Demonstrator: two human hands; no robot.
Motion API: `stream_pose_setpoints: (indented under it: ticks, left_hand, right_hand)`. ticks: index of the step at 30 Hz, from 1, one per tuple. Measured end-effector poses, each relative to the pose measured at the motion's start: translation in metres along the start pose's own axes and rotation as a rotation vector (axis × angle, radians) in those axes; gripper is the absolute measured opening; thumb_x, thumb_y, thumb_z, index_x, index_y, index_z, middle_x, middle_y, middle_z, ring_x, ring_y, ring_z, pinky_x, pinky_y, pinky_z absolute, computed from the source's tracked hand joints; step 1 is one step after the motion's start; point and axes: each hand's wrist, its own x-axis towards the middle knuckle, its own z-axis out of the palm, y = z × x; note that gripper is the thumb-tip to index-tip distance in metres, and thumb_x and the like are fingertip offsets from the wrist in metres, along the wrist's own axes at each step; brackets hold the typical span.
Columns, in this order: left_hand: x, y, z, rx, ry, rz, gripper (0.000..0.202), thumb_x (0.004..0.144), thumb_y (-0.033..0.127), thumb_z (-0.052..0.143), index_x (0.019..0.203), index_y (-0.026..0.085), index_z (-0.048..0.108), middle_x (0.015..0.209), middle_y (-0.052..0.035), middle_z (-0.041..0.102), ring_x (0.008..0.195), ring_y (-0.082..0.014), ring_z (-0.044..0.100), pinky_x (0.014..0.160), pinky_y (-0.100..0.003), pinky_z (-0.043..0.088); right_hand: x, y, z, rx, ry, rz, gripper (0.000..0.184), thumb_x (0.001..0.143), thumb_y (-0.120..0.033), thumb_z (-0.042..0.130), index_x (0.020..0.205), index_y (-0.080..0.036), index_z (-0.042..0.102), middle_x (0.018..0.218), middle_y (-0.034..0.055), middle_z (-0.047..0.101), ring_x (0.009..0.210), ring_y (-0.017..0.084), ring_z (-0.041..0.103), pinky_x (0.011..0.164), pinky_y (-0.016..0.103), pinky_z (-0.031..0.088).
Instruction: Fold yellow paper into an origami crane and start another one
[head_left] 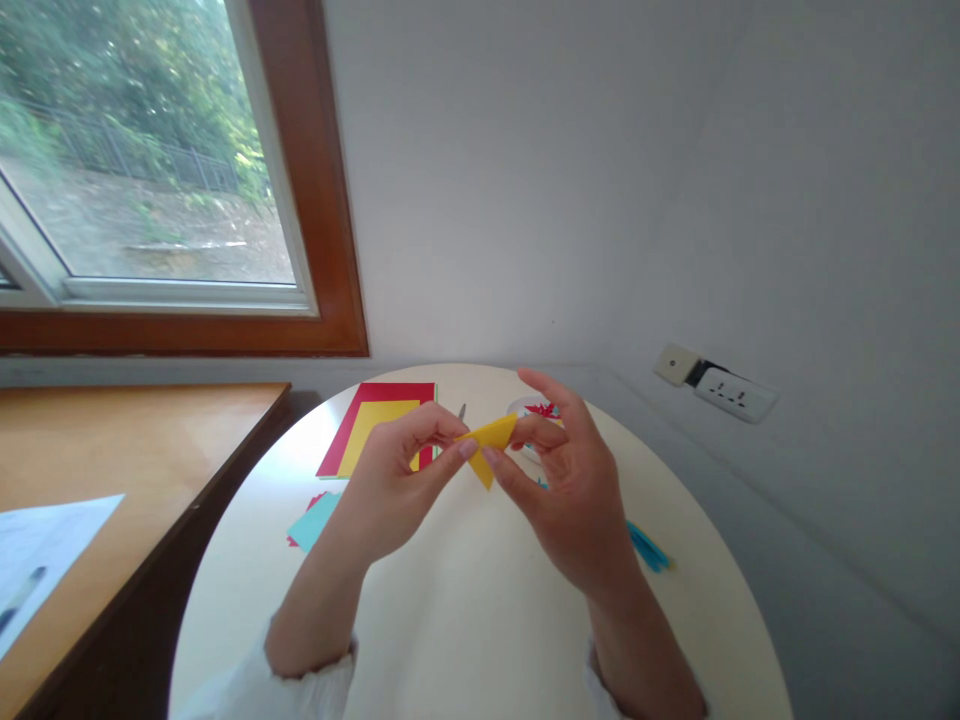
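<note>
A small folded piece of yellow paper [495, 434] is held up over the round table, with one pointed flap hanging downward. My left hand [401, 475] pinches its left end between thumb and forefinger. On the other side, my right hand [566, 480] grips the paper with the thumb at its lower edge and a bent finger at its right end; the forefinger is raised away. Behind my left hand lie sheets of red paper [375, 392] and yellow paper [365, 432], stacked. A round clear container [517, 407] with red pieces is partly hidden behind my right hand.
The white round table [480, 620] stands against the wall. Light blue paper [313, 522] over red pieces lies at left, blue strips [649, 548] at right. A wooden desk [150, 430] with a white sheet [52, 545] and pen is at far left. A wall socket [735, 393] is at right.
</note>
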Motion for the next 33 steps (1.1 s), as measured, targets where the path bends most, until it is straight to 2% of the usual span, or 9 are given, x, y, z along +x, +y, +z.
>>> stream_pose_setpoints:
  ticks: [4,11,15,19,24,29,33]
  left_hand:
    - [0.0014,-0.001,0.0032,0.061,0.015,0.003,0.02,0.083,0.032,0.055,0.068,0.018,0.056,0.07,-0.0019,0.059,0.071,-0.0152,0.055,0.067,-0.028,0.044]
    - [0.0018,-0.003,0.0024,0.163,0.042,0.023,0.017,0.081,0.029,0.056,0.069,0.018,0.059,0.068,-0.0016,0.061,0.069,-0.0151,0.056,0.063,-0.026,0.044]
    - [0.0019,-0.0027,0.0006,0.068,0.062,0.01,0.015,0.078,0.03,0.061,0.07,0.017,0.061,0.07,-0.0025,0.063,0.07,-0.0156,0.058,0.063,-0.026,0.046]
    - [0.0018,0.0001,-0.0005,-0.055,0.107,0.014,0.015,0.077,0.03,0.063,0.071,0.016,0.063,0.07,-0.0026,0.062,0.068,-0.0143,0.058,0.062,-0.024,0.047]
    - [0.0025,0.0025,0.0012,-0.112,0.187,-0.015,0.015,0.073,0.03,0.065,0.067,0.016,0.063,0.062,-0.001,0.059,0.06,-0.0128,0.054,0.054,-0.022,0.044]
    - [0.0033,0.0017,0.001,-0.095,0.181,0.007,0.015,0.073,0.028,0.065,0.064,0.016,0.062,0.06,-0.0001,0.058,0.059,-0.0125,0.055,0.053,-0.022,0.044]
    - [0.0047,-0.0016,0.001,-0.113,0.158,-0.026,0.014,0.074,0.029,0.066,0.07,0.016,0.065,0.063,-0.0008,0.063,0.06,-0.0122,0.058,0.054,-0.021,0.046]
  right_hand:
    - [-0.0002,0.0014,0.0015,-0.012,-0.008,0.019,0.055,0.077,-0.026,0.064,0.127,-0.029,0.042,0.073,-0.0034,0.063,0.076,0.016,0.064,0.081,0.038,0.052]
    - [0.0041,0.0059,0.0017,0.011,0.056,-0.026,0.04,0.079,-0.026,0.061,0.118,-0.028,0.048,0.081,-0.0002,0.063,0.08,0.016,0.061,0.079,0.036,0.052]
    - [0.0045,0.0054,0.0015,0.049,0.116,-0.073,0.035,0.08,-0.022,0.06,0.112,-0.029,0.049,0.074,-0.0026,0.058,0.077,0.015,0.059,0.079,0.035,0.051]
    - [0.0038,0.0051,0.001,0.058,0.089,-0.09,0.034,0.08,-0.019,0.058,0.111,-0.029,0.048,0.07,-0.0041,0.059,0.074,0.015,0.059,0.083,0.037,0.049]
    - [0.0048,0.0082,-0.0015,0.002,0.05,-0.077,0.024,0.081,-0.023,0.057,0.104,-0.027,0.055,0.074,-0.0023,0.061,0.074,0.014,0.059,0.078,0.034,0.049]
    - [0.0057,0.0097,-0.003,-0.014,-0.006,-0.055,0.017,0.081,-0.025,0.058,0.098,-0.026,0.059,0.076,-0.0013,0.062,0.074,0.014,0.059,0.074,0.03,0.048]
    - [0.0058,0.0097,-0.0023,-0.015,0.034,-0.074,0.02,0.081,-0.024,0.059,0.101,-0.026,0.058,0.076,-0.0015,0.062,0.073,0.014,0.058,0.074,0.031,0.048]
